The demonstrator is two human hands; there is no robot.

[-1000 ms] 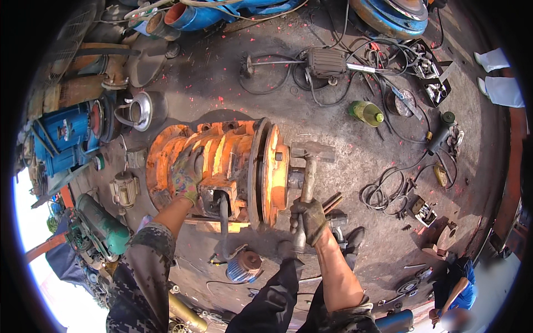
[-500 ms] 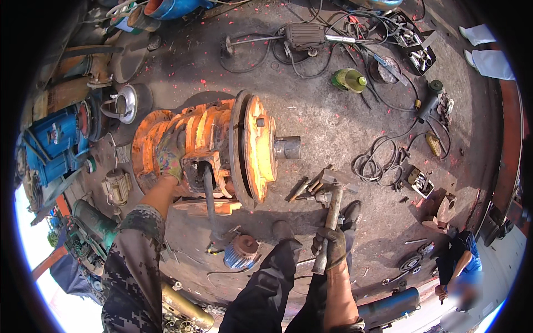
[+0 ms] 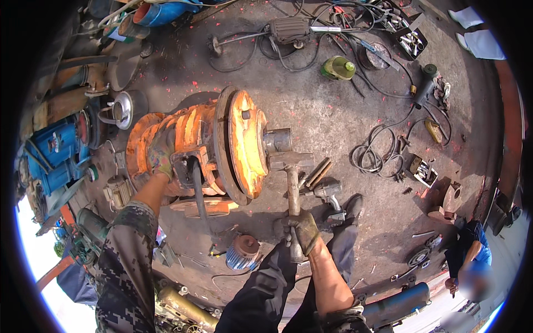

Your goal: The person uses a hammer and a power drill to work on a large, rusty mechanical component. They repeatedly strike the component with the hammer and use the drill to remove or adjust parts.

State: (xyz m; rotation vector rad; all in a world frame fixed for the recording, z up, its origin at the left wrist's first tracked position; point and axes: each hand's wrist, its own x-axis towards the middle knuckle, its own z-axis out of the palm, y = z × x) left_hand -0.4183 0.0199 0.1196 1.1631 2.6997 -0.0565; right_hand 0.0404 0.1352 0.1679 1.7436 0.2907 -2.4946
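Note:
An orange ribbed machine like a motor or pump [image 3: 191,127] lies on its side, with a thick round flange [image 3: 244,144] and a bare steel shaft end [image 3: 278,140] facing right. On its left part rests my left hand [image 3: 160,158], in a patterned glove, fingers laid over the ribs and partly lost against the orange paint. My right hand [image 3: 302,228], in a dark glove, is closed round the handle of a sledgehammer [image 3: 293,188]. The hammer head appears just below the shaft end; whether they touch I cannot tell. A black bar [image 3: 199,188] sticks out of the machine's square opening.
Beyond the hammer lie a cordless power tool [image 3: 328,194] and metal rods [image 3: 319,173]. A small blue motor [image 3: 242,252] stands near my legs. Cables [image 3: 372,150], a green bottle [image 3: 337,67] and a kettle [image 3: 123,108] surround the machine. Another person [image 3: 469,255] is at lower right.
The hammer in my right hand has swung left, its head coming close to the shaft end. My left hand keeps its place on the machine. The whole view has shifted slightly.

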